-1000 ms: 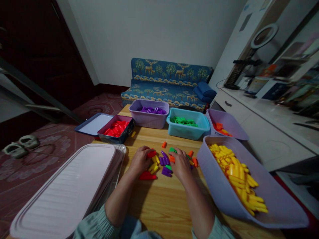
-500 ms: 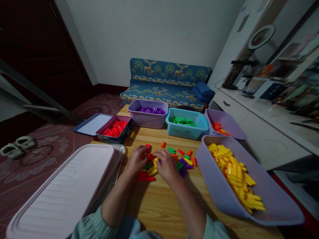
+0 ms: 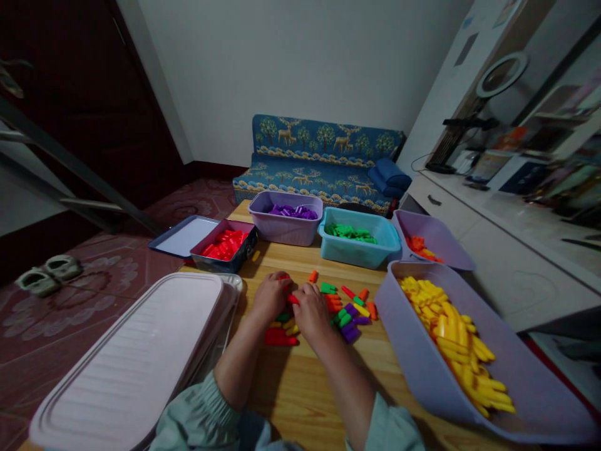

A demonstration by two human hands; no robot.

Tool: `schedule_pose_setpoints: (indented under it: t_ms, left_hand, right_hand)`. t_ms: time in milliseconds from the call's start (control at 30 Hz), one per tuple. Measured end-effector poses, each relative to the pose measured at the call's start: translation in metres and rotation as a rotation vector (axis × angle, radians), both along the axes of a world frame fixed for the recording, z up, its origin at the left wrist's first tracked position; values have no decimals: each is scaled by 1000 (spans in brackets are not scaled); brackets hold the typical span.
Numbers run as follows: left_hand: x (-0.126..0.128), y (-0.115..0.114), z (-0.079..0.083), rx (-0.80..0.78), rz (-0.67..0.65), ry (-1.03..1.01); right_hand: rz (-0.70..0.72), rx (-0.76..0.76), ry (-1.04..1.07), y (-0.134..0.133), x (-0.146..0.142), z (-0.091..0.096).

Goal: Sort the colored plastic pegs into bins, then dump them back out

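Note:
My left hand [image 3: 271,299] is closed over the pile, with red showing at its fingertips. Close against it, my right hand [image 3: 310,311] pinches a red plastic piece [image 3: 292,299], the near end of which shows between the two hands. Fingers hide the rest of what is held. Below the hands lie red pieces [image 3: 280,337] and yellow pieces [image 3: 291,327], partly covered. Just right of my right hand are loose orange pieces [image 3: 333,303], green pieces [image 3: 328,288] and purple pieces [image 3: 350,332] on the wooden table [image 3: 300,382].
Around the table stand a dark tin [image 3: 244,249] of red pieces, a purple bin [image 3: 286,233] of purple pieces, a teal bin [image 3: 352,253] of green pieces, a lilac bin [image 3: 451,238] with orange pieces and a large bin [image 3: 408,351] of yellow pieces. Pale lids [image 3: 136,351] lie at left.
The view has shifted slightly, moving everything a little right in the picture. My hands have drawn closer together around the red piece, and fewer yellow pieces show between them.

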State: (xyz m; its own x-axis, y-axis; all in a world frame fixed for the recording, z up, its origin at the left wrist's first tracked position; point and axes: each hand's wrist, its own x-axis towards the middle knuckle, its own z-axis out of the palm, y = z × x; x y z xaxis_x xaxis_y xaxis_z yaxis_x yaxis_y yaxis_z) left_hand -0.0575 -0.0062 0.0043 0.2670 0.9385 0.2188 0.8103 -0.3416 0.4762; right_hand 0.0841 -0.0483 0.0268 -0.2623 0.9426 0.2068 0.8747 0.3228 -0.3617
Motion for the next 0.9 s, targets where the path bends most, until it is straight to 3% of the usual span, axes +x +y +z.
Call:
schedule_pose_setpoints:
  t_ms: [100,200,300,367,433,567,733,900]
  left_hand:
    - [-2,-1,1,14,82,-54]
    - [0,-4,5,7,153,-359]
    - [12,-9,13,-250,164,-941]
    - [21,-13,19,-496,113,-1293]
    - [30,-18,24,-673,50,-1485]
    - [39,-24,26,-776,-1,-1552]
    - [39,-25,21,-683,27,-1477]
    - [39,-25,18,-589,94,-1417]
  right_hand:
    - [-89,36,255,-1,14,-2]
    - [-197,6,729,2,25,-10]
    - [-242,-72,1137,5,29,-14]
    - [-249,-93,1244,4,28,-11]
    - [-235,-105,1284,2,25,-7]
    - [-197,-117,1283,-2,22,-2]
    - [-236,-130,1216,-5,21,-6]
    - [-207,-183,1297,-6,18,-6]
